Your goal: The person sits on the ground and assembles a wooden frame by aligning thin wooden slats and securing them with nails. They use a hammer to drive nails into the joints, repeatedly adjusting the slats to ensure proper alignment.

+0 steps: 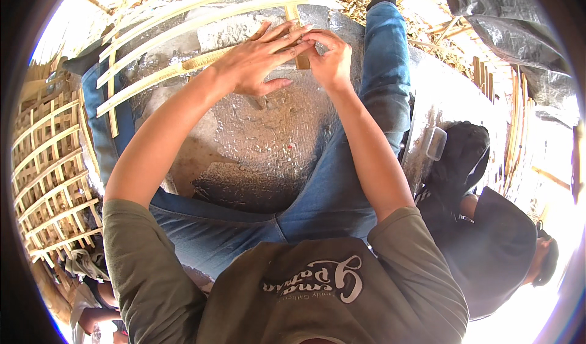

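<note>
A frame of pale bamboo strips (201,21) lies in front of me, several long strips crossed by a short upright strip (111,90) at the left and a wider crosspiece (291,7) at the right. My left hand (264,58) is palm down with fingers spread over the nearest long strip and the crosspiece, hiding where they meet. Close against its fingertips, my right hand (330,57) is pinched, thumb to forefinger. What the pinch holds, if anything, cannot be made out. The crosspiece's lower end shows between the hands.
Under the frame is a worn grey sheet (244,142) between my outstretched legs in blue jeans (384,69). A finished bamboo lattice (52,167) stands at the left. At the right sits a person in dark clothes (482,246), near a clear plastic container (436,143). Another person is partly visible lower left.
</note>
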Demonstrator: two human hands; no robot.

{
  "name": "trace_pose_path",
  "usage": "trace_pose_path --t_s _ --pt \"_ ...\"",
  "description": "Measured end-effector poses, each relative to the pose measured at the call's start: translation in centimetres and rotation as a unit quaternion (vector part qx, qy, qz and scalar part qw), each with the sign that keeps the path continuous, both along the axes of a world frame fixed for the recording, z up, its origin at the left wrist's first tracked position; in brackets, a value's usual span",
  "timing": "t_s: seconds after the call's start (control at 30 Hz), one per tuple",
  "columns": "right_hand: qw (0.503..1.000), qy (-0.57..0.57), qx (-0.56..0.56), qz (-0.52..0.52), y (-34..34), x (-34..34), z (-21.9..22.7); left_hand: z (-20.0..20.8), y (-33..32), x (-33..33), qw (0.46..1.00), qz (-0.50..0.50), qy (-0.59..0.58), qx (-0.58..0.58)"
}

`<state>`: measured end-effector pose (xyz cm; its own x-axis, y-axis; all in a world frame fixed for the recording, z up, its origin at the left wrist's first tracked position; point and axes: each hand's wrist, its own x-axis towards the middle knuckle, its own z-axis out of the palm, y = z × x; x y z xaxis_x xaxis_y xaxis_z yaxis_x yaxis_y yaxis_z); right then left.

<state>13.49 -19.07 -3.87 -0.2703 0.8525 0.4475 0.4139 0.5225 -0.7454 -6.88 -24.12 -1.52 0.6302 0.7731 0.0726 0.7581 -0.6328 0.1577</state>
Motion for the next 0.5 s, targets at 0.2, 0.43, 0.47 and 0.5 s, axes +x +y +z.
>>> trace_pose_path --t_s 0.2,0.43,0.47,0.5 --pt "1.0 -0.012 0.019 -0.009 0.1 0.2 -0.2 0.3 0.4 0.2 1.0 -0.006 -0.005 -0.02" --pt "0.999 -0.033 0.032 0.002 0.4 0.3 -0.4 -0.3 1.2 -0.6 0.999 -0.048 0.016 -0.005" --pt "0.999 -0.031 0.035 0.001 0.4 0.4 -0.6 -0.2 1.1 -0.5 0.999 -0.045 0.024 -0.008" --pt "1.0 -0.021 0.023 -0.001 0.5 0.4 -0.7 0.0 1.1 -0.4 0.999 -0.042 0.032 -0.01"
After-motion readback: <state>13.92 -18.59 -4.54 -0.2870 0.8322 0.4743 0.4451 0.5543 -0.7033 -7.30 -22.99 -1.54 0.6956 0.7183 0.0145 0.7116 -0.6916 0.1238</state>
